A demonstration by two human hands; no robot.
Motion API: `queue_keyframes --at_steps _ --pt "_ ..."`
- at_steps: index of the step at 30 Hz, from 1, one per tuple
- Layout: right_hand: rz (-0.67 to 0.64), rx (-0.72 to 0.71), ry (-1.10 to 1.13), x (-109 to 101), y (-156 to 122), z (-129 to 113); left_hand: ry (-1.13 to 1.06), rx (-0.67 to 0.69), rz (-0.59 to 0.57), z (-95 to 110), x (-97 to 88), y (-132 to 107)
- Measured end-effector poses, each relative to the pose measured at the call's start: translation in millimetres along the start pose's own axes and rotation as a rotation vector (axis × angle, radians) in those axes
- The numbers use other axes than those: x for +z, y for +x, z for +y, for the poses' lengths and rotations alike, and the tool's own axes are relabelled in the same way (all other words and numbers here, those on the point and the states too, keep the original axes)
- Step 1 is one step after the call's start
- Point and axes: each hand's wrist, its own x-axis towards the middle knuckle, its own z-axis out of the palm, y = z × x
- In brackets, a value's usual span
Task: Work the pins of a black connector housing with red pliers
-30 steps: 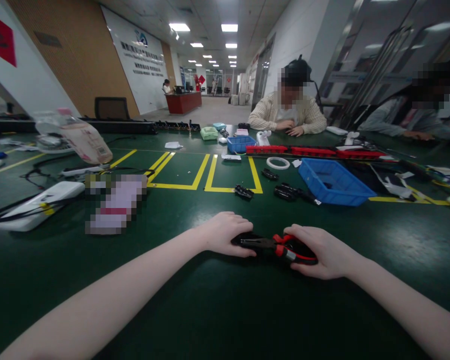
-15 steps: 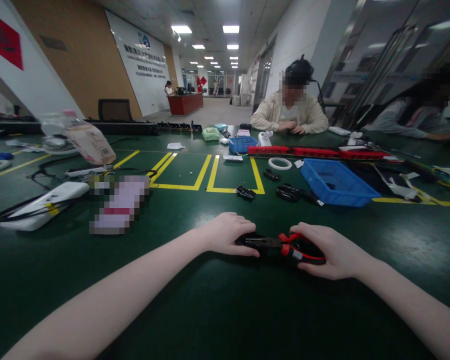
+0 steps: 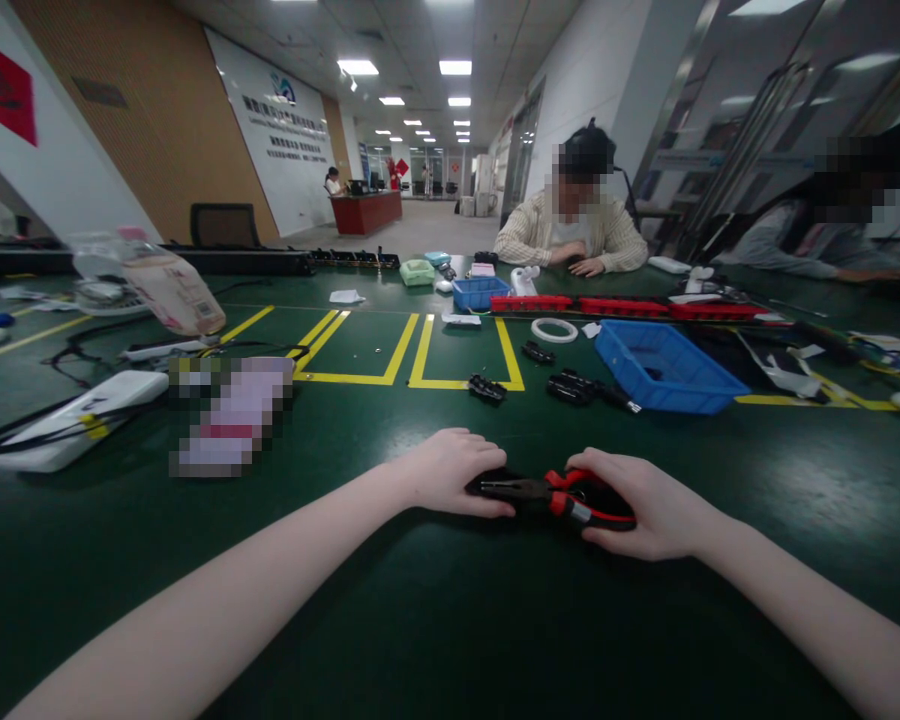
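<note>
My right hand (image 3: 649, 505) is closed round the red and black handles of a pair of pliers (image 3: 551, 493) that lie low over the green table (image 3: 450, 620). The pliers' dark jaws point left, toward my left hand (image 3: 450, 470). My left hand is cupped, fingers closed over a small black part (image 3: 487, 487) at the jaw tips; most of that part is hidden under the fingers.
A blue bin (image 3: 664, 367) stands to the right beyond my hands, with small black parts (image 3: 574, 386) beside it. Yellow floor-tape boxes (image 3: 420, 350) mark the table's middle. A white device with cables (image 3: 67, 418) lies left. Two people sit across the table.
Both hands and the pliers stay in the same grip; only the view shifts slightly.
</note>
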Motion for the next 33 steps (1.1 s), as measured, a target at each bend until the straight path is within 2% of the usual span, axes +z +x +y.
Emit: queue_keyframes --at_steps 33 --pt "0.017 -0.011 0.019 2.2 -0.5 1.1 -0.016 0.003 -0.004 -1.1 -0.4 -0.7"
